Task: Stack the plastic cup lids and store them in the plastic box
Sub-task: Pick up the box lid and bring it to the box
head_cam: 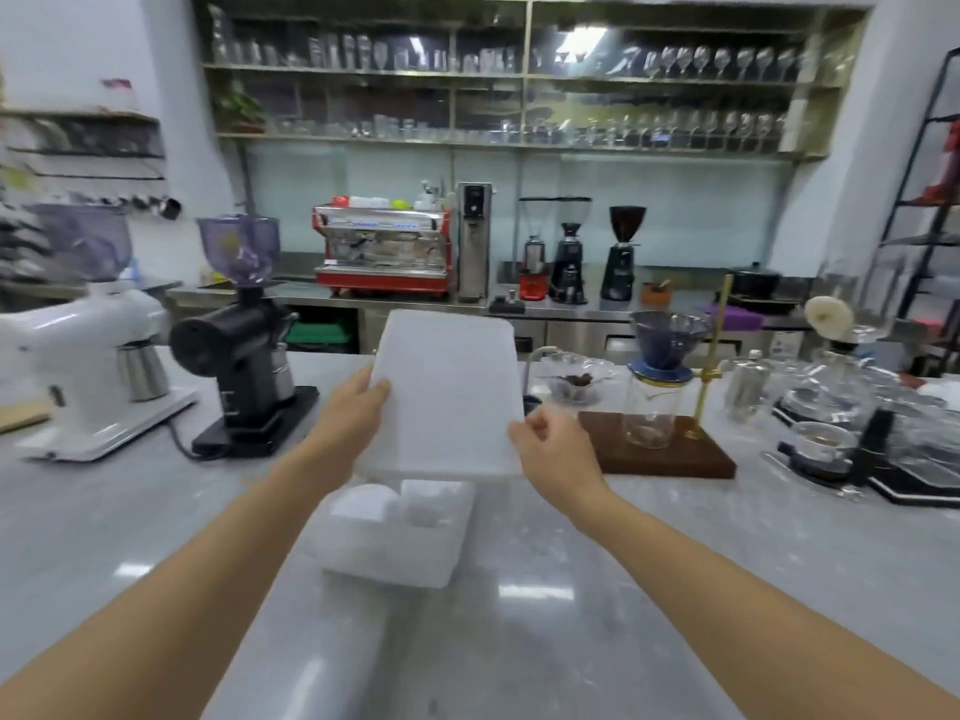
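Nearest you on the grey counter (675, 589), the translucent rectangular plastic box (395, 543) sits open with white stacked cup lids (366, 504) inside. Just above it, your left hand (353, 413) and right hand (550, 449) pinch opposite edges of the flat frosted white box cover (447, 397). Lower it level, square the corners over the rim, then press down evenly.

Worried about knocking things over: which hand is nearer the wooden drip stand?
Right. The right hand holds the box lid at its right edge, just left of the wooden drip stand; the left hand holds the lid's far side.
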A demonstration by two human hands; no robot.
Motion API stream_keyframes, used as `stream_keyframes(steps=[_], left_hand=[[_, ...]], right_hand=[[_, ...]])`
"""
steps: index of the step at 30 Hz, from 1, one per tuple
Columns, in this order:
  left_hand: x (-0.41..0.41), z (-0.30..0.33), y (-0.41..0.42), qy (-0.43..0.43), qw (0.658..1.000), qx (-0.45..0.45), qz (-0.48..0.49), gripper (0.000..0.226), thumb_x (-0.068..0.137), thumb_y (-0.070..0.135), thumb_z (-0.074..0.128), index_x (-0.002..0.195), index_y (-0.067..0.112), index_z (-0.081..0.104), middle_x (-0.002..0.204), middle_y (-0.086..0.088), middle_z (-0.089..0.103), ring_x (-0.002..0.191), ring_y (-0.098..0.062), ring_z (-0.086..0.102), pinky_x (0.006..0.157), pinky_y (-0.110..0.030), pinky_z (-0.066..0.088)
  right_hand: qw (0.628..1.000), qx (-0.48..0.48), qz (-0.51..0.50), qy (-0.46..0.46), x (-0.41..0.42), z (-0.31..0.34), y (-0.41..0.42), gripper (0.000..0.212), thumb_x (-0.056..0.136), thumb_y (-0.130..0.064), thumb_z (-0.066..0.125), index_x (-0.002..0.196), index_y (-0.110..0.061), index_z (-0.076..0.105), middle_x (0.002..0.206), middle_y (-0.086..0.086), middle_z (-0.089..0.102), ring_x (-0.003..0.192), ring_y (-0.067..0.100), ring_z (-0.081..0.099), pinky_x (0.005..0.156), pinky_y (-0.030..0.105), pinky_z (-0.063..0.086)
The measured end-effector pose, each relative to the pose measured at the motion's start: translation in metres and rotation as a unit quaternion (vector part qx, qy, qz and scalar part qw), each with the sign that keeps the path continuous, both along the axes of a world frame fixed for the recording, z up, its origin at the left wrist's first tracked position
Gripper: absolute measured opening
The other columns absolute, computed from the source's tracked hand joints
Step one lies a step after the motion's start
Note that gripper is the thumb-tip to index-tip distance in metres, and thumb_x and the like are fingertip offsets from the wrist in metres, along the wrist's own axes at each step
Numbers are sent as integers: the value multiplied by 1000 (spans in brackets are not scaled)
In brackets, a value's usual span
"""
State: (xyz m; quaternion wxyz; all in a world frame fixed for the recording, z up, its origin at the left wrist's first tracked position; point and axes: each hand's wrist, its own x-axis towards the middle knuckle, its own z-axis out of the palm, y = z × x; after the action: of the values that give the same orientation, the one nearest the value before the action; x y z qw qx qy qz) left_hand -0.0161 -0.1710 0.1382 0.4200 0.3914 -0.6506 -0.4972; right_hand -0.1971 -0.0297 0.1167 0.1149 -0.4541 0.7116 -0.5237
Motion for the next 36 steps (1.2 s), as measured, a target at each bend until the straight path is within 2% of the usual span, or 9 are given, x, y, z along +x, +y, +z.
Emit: stream_keyframes(steps=[6,10,12,15,18,20,28,33,36], left_hand=[[38,-20,-27,-162,985,-56,6,35,107,12,42,81,11,64,82,-8,59,72,-23,55,69,-33,41],[39,-40,-41,-199,979,-54,-4,30,107,14,42,89,6,64,85,-10,54,79,-19,51,72,-32,36],[40,-47,-46,-220,974,-44,-12,29,105,14,44,79,7,55,78,-10,46,72,-19,44,69,-32,30],[42,-57,-51,-242,969,-32,-30,24,101,10,48,94,-8,63,83,-10,57,77,-20,53,73,-32,38],[42,-63,-55,-234,971,-30,-38,23,99,6,48,107,-6,67,89,-7,63,80,-19,57,74,-32,42],[42,-65,-55,-215,976,-14,-37,26,100,5,48,108,1,72,91,-3,67,81,-20,59,75,-31,45],[31,-63,-41,-145,988,52,-22,29,92,3,66,106,22,83,104,0,80,97,-22,74,77,-30,57],[3,-66,-24,-120,989,76,-32,34,86,7,79,120,10,76,112,-4,78,94,-18,74,60,-22,57],[-18,-67,-15,-121,989,71,-51,41,84,9,83,123,5,73,115,-5,76,95,-21,75,68,-26,61]], right_hand=[[997,30,17,62,30,-33,-25,35,92,-27,57,63,-19,39,59,-6,44,49,5,40,46,18,34],[992,67,16,101,27,-45,-31,36,92,-35,59,64,-17,45,70,-5,51,61,5,46,54,18,37],[988,83,17,126,24,-48,-32,40,91,-38,59,65,-10,51,76,0,57,69,15,51,66,33,45],[987,96,20,125,24,-50,-34,37,89,-42,60,70,-11,55,85,2,60,77,16,55,68,33,45],[993,109,41,24,24,-55,-40,28,89,-41,64,95,-16,52,101,-1,58,91,16,56,68,25,43],[989,116,62,-74,25,-57,-42,38,90,-39,64,114,-15,49,112,0,57,102,21,60,79,32,51],[988,120,25,-95,9,-60,-35,28,89,-28,59,113,-16,52,105,2,63,95,21,63,85,42,56],[990,108,-28,-87,-20,-61,-13,25,93,-26,53,117,-17,54,101,-2,62,90,16,61,71,31,47],[989,107,-56,-81,-42,-59,0,22,95,-25,52,114,-15,56,100,-2,61,88,16,60,70,32,45]])
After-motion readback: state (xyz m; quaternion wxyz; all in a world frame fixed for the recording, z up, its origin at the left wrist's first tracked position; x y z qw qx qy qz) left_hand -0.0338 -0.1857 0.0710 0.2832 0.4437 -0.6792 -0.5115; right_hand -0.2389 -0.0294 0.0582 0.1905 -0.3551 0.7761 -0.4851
